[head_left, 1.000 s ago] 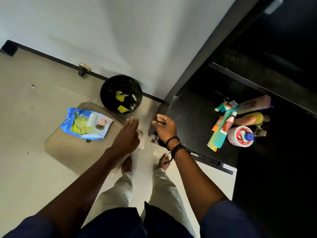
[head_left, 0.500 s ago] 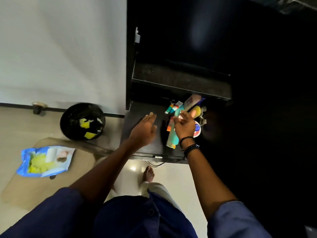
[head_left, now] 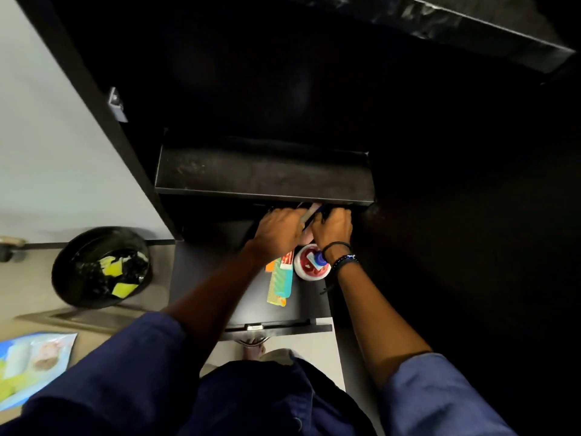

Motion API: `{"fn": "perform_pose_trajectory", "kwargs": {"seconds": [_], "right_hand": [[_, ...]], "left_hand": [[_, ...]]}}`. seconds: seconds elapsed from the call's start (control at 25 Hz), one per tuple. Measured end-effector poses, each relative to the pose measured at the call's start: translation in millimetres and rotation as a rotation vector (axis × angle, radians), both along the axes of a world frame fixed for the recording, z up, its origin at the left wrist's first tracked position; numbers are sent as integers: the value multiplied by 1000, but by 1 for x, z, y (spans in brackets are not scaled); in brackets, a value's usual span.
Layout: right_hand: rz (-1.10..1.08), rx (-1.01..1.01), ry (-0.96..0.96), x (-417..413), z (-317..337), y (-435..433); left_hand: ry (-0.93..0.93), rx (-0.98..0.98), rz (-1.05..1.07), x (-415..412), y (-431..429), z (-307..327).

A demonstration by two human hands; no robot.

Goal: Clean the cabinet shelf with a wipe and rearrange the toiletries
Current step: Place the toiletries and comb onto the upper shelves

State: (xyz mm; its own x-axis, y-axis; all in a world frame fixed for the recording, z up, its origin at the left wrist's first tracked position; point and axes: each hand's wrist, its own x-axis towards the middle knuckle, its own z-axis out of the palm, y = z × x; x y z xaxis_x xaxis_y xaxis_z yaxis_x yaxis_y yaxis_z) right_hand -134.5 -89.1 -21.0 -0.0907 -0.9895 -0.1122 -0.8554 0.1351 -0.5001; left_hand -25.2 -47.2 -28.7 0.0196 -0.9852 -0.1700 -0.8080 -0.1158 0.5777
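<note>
Both hands reach into the black cabinet, onto the lower shelf (head_left: 207,278). My left hand (head_left: 278,229) and my right hand (head_left: 333,226) are side by side over a cluster of toiletries at the back of the shelf, fingers curled around tubes and bottles that are mostly hidden; a pale tube end (head_left: 309,212) sticks out between them. Closer to me lie a teal and yellow comb (head_left: 279,286), a red and white tube (head_left: 287,259) and a round red and white tub (head_left: 311,267) with a blue cap. The upper shelf (head_left: 264,177) looks dusty.
A black bin (head_left: 99,267) with yellow scraps stands on the floor left of the cabinet. A blue pack of wipes (head_left: 31,366) lies at the lower left on a mat. The open cabinet door edge (head_left: 276,327) is below the shelf. My foot shows under it.
Both hands moved from near the floor into the cabinet, then deeper to the back of the lower shelf, closing onto the toiletries. The view swung right and forward.
</note>
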Motion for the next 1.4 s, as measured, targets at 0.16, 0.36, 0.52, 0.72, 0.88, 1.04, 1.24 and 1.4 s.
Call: {"fn": "perform_pose_trajectory", "kwargs": {"seconds": [0.16, 0.36, 0.52, 0.72, 0.88, 1.04, 1.24, 1.4], "right_hand": [[106, 124, 127, 1, 1, -18], [250, 207, 250, -4, -1, -28], [324, 219, 280, -7, 0, -24], [306, 29, 108, -4, 1, -4], [355, -136, -40, -4, 10, 27], [405, -220, -181, 4, 30, 68], [421, -228, -299, 23, 57, 114], [441, -320, -399, 39, 94, 143]], "left_hand": [[-82, 95, -77, -16, -29, 10], [-150, 80, -163, -17, -38, 4], [-310, 42, -312, -3, -31, 1], [-192, -146, -118, 9, -15, 4], [-177, -227, -39, 15, 23, 27], [-194, -204, 10, 28, 72, 43], [-187, -309, 48, 44, 121, 71], [-129, -419, 39, 67, 150, 111]]}}
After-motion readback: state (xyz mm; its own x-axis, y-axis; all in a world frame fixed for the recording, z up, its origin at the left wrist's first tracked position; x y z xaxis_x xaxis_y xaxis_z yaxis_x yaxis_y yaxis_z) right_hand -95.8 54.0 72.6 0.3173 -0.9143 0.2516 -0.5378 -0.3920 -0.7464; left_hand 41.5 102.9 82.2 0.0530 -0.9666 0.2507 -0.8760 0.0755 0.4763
